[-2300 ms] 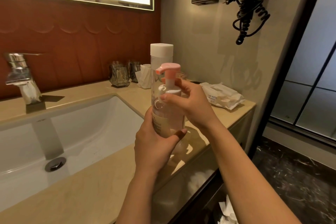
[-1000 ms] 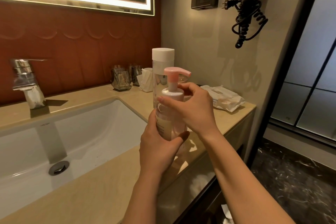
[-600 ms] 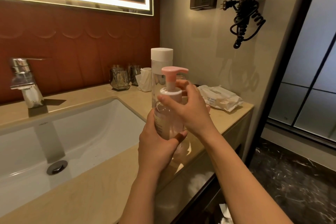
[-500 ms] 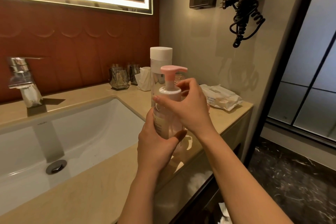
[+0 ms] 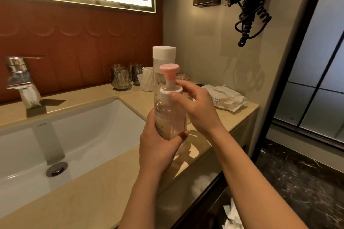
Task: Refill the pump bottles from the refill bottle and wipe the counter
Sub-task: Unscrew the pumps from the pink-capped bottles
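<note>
A clear pump bottle (image 5: 172,117) with pinkish liquid is held above the beige counter (image 5: 104,188), right of the sink. My left hand (image 5: 158,147) grips its lower body from below. My right hand (image 5: 197,106) pinches the white collar under the pink pump head (image 5: 169,69). Directly behind it stands a taller clear refill bottle (image 5: 162,61) with a white cap, partly hidden by the pump bottle.
A white sink (image 5: 61,139) and chrome tap (image 5: 20,82) lie to the left. Glass tumblers (image 5: 121,79), a tissue (image 5: 147,82) and a pack of wet wipes (image 5: 226,97) sit at the counter's back and right. A coiled cord (image 5: 249,13) hangs on the wall.
The pink pump head has turned round, its spout swinging from left to right and now facing away. My right hand shifted its pinch on the collar. My left hand kept its hold.
</note>
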`<action>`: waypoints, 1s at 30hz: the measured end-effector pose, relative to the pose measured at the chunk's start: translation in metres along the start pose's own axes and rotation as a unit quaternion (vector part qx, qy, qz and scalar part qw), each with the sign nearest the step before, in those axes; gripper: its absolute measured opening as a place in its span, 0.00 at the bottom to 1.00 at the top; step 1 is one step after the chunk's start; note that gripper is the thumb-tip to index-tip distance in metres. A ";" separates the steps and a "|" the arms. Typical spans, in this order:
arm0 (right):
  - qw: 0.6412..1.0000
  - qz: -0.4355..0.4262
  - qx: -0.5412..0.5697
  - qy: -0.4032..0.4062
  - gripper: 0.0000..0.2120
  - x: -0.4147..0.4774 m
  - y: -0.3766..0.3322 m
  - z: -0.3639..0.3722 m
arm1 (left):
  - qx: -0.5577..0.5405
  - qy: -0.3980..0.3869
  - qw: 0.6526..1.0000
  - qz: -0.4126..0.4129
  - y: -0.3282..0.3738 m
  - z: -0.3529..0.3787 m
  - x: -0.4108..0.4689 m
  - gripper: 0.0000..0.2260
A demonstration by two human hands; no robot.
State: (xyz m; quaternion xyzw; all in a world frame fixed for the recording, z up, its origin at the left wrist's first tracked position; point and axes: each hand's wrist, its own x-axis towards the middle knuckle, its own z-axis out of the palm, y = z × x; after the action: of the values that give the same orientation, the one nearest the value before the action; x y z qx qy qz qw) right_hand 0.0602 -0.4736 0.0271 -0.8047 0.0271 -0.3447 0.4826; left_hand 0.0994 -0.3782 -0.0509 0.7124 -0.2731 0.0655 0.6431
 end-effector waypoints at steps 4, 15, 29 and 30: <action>0.998 0.013 -0.066 0.016 0.29 0.003 -0.002 0.011 | 0.006 -0.001 1.000 -0.005 0.000 0.001 0.000 0.37; 0.994 0.006 -0.104 0.036 0.25 0.006 -0.009 0.003 | 0.005 -0.002 1.000 -0.008 0.001 -0.001 0.000 0.35; 0.979 0.031 -0.202 0.002 0.30 0.006 -0.011 0.009 | 0.007 -0.008 1.000 -0.015 0.001 0.001 0.001 0.38; 0.976 0.030 -0.215 0.013 0.30 0.006 -0.012 0.009 | 0.010 -0.009 1.000 -0.014 0.001 0.001 0.001 0.37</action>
State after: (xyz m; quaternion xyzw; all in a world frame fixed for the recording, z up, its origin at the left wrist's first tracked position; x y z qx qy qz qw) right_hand 0.0668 -0.4627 0.0370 -0.8836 0.1309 -0.3270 0.3084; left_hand 0.0995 -0.3795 -0.0503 0.7230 -0.2682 0.0522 0.6345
